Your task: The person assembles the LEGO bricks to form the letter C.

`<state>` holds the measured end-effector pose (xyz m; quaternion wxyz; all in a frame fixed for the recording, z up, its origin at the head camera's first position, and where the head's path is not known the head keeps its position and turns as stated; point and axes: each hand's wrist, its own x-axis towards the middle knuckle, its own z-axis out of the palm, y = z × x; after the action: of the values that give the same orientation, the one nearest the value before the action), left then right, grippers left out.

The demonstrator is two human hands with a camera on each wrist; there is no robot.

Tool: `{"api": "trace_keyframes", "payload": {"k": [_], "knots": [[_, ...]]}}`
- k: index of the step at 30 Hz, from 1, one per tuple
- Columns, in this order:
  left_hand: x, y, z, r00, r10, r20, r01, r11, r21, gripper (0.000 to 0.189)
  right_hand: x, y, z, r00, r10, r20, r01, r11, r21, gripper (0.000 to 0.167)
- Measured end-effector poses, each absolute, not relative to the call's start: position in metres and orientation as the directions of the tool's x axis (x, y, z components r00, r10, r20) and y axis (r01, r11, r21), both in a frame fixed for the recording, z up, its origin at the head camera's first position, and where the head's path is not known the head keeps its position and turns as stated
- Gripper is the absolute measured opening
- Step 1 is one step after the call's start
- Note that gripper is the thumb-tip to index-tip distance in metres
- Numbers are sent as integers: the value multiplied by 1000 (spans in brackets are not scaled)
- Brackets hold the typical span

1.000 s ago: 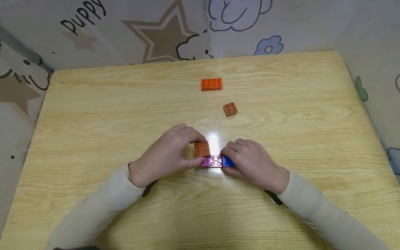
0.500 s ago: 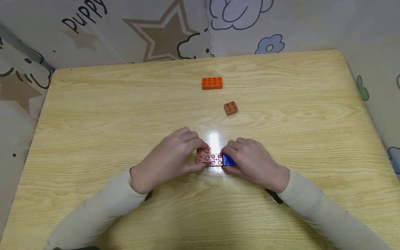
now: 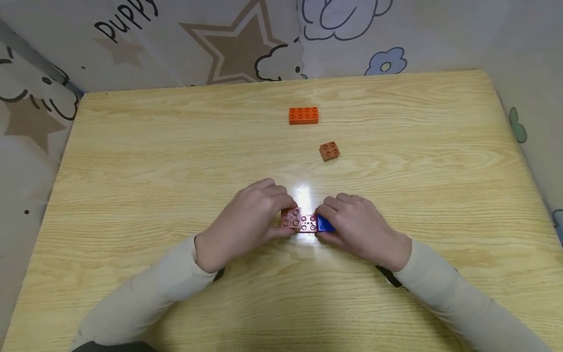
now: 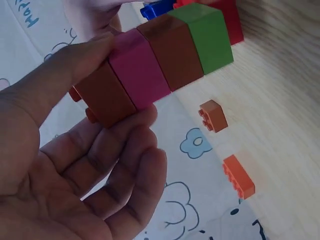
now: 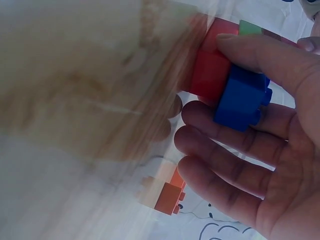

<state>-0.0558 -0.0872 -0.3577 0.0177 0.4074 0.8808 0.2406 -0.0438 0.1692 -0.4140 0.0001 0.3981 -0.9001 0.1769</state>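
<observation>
My left hand pinches a brown two-by-two toy building brick between thumb and fingers, at the top of a small tower. Below it in the left wrist view come a magenta brick, another brown brick, a green brick and a red base. Beside the tower, my right hand grips a blue brick, which sits on a red brick at the base's right end. Between the two hands, bare studs of the base show in the head view.
Farther back on the wooden table lie a loose brown two-by-two brick and an orange two-by-four brick. A wall with cartoon prints stands along the table's back edge.
My left hand has brought the brown brick nearer my body, over the magenta brick, whose studs it now covers. My right hand keeps its grip on the blue brick. The head view has shifted slightly.
</observation>
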Motion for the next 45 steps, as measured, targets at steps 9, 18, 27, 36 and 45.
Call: {"api": "trace_keyframes", "payload": {"k": [9,18,27,36,45], "knots": [[-56,-89,-363,-645,736,205,744,542,392,37,-45,169,-413,-685,-717,131,-714,626,-313,30],[-55,-92,-368,-682,698,220,704,543,458,37,-47,167,-413,-686,-716,130,-713,627,-315,32],[-54,-90,-369,-674,704,225,709,531,463,37,-49,174,-408,-736,-674,70,-632,645,-430,47],[-57,-86,-368,-672,711,205,710,541,451,34,-78,187,-400,-805,-567,173,-554,616,-559,24],[-54,-88,-371,-677,705,213,706,540,457,35,-119,180,-409,-840,-489,235,-528,638,-561,21]]}}
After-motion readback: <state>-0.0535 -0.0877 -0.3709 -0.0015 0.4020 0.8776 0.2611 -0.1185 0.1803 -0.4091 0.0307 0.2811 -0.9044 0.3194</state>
